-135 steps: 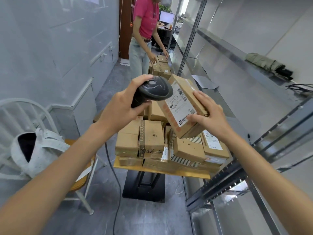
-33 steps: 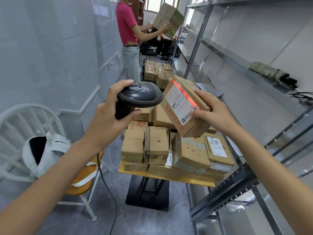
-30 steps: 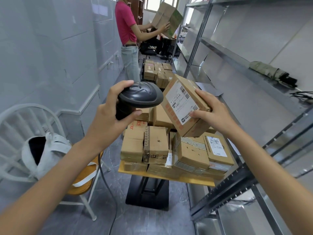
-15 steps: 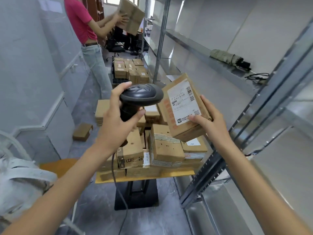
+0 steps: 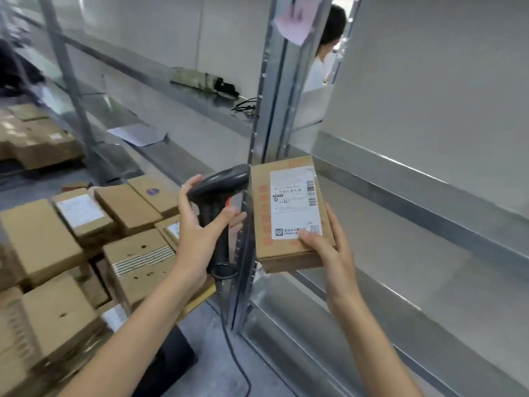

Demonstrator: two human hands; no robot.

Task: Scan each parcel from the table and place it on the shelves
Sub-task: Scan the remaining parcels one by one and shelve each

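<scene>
Head view: the right hand (image 5: 332, 253) grasps a flat cardboard parcel (image 5: 290, 213) by its near right corner, thumb lying on the lower edge of the white shipping label (image 5: 294, 202), fingers curled up the right side. The parcel is held in the air, label up, in front of the metal shelf (image 5: 400, 242) and just right of a perforated steel upright (image 5: 257, 167). The left hand (image 5: 200, 233) is wrapped round the handle of a black handheld scanner (image 5: 220, 184), whose rounded head points toward the parcel's left edge; its cable (image 5: 237, 356) drops to the grey floor.

To the left, brown cardboard boxes (image 5: 86, 239) are packed closely on the table (image 5: 197, 299), of which only a yellow edge shows; several carry white labels, one has printed stripes. More boxes (image 5: 31, 136) sit farther back, blurred.

The shelves are smooth, dull sheet metal with folded front lips and pale back panels. On the higher shelf lie a folded olive umbrella (image 5: 200, 81) and a tangle of dark cable (image 5: 243, 106); a loose sheet of paper (image 5: 137, 134) lies on the level below. The shelf bay directly behind the parcel shows bare metal. Beyond the upright, a person in white (image 5: 323, 53) is partly visible.
</scene>
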